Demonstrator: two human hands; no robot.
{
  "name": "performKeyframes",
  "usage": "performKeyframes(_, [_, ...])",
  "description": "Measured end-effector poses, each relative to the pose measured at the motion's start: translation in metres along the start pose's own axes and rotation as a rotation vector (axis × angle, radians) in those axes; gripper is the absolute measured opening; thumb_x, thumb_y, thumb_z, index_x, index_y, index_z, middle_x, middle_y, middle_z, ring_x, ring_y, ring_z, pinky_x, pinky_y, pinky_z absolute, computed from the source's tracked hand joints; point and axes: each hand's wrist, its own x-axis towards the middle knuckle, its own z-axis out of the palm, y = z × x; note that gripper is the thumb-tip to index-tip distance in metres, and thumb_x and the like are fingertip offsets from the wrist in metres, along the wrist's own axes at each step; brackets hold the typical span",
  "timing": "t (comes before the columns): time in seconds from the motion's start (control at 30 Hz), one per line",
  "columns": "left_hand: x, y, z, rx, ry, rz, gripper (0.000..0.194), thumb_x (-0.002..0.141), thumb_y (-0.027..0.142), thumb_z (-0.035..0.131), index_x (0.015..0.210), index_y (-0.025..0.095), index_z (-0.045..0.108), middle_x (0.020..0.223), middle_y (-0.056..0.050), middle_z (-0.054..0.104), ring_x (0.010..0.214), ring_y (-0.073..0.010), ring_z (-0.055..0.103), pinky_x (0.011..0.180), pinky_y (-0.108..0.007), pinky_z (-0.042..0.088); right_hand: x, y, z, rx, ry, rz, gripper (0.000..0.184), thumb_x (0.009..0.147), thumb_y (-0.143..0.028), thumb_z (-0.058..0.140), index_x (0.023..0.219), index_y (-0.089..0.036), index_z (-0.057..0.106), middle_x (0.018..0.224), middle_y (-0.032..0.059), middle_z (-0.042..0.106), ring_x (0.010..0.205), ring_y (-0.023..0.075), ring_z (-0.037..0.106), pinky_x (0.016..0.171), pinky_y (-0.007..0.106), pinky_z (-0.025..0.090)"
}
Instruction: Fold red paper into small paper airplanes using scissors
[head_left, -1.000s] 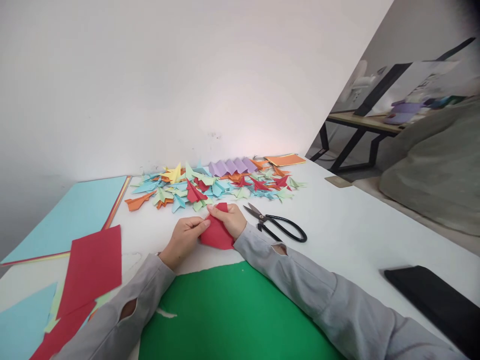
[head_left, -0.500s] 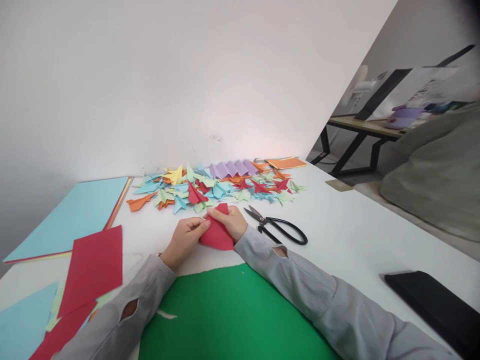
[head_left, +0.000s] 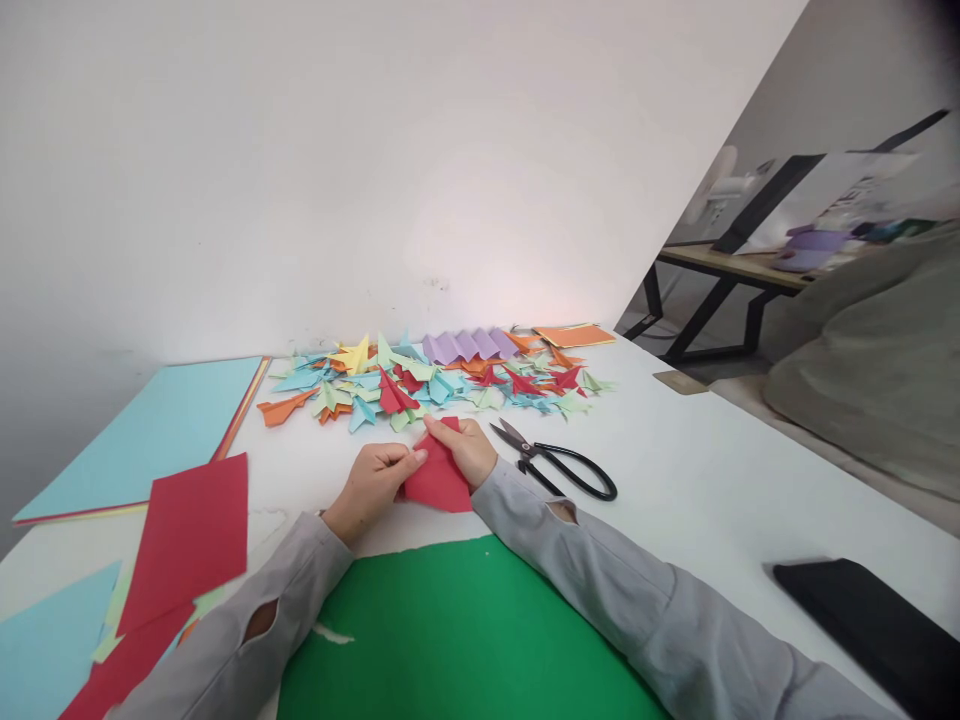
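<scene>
A partly folded sheet of red paper (head_left: 441, 484) is between my two hands, in the middle of the head view. My left hand (head_left: 377, 484) pinches its left edge with the thumb on top. Its upper right part is gripped by my right hand (head_left: 471, 452), whose thumb lies across the paper; the fingers behind are hidden. Just right of my right hand lie black-handled scissors (head_left: 559, 458), blades parted and pointing up-left. Beyond the hands spreads a heap of folded paper planes in several colours, among them a red paper plane (head_left: 395, 392).
A green sheet (head_left: 450, 630) lies close in front of me. To the left are blue sheets (head_left: 150, 430) and a red sheet (head_left: 191, 530). A purple pleated paper (head_left: 471, 346) and orange paper (head_left: 574, 336) lie by the wall. At right is a black flat object (head_left: 862, 620).
My hands still hold the red paper; the left thumb has shifted slightly along it. The whole view has moved a little, so everything sits slightly lower and further right.
</scene>
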Motion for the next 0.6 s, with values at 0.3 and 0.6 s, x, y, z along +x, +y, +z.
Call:
performKeyframes(0.3, [-0.0004,-0.0021,0.0008,0.074,0.029,0.018,0.049,0.077,0.05,0.054,0.042,0.017,0.044,0.039,0.003,0.043,0.042,-0.0085,0.038,0.046,-0.023,0.029,0.0004,-0.0048,0.0019,0.074,0.051,0.026,0.044,0.049,-0.058,0.074,0.049,-0.015,0.067,0.042,0.0028,0.06,0.044,0.0128,0.052,0.047,0.025,0.038])
performKeyframes(0.6, [0.0026,-0.0031,-0.0004,-0.027,0.064,-0.011,0.035,0.076,0.05,0.055,0.063,0.017,0.055,0.049,0.004,0.051,0.042,-0.0099,0.047,0.046,-0.023,0.037,0.0004,-0.0023,0.0026,0.179,0.106,-0.019,0.039,0.05,-0.052,0.077,0.054,-0.015,0.068,0.042,0.0021,0.06,0.04,0.0124,0.05,0.044,0.025,0.038])
